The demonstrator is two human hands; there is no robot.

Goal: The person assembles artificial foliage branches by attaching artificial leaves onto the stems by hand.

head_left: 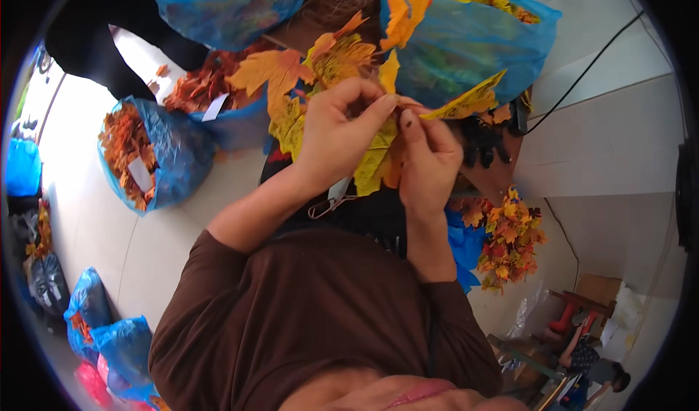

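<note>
Both my hands meet over my lap at a spray of artificial maple leaves (280, 72), orange and yellow with dark veins. My left hand (336, 131) is closed, thumb and fingers pinched on the thin stem of the spray. Close beside it, my right hand (431, 157) pinches the same stem, its thumb bent over it. A yellow leaf (470, 104) juts out beyond the right fingers, and a yellow-green leaf (375, 165) hangs below between the hands. What exactly lies between the fingertips is too small to make out.
Blue plastic bags of loose leaves stand ahead: a yellow-filled bag (466, 47), another bag (226, 14), and a red-leaf bag (171, 156) at left. Brown twigs (342, 0) lie between. A finished-looking leaf bunch (510, 243) hangs at right. A black cable (590, 69) runs along the wall. Another person (608, 373) is lower right.
</note>
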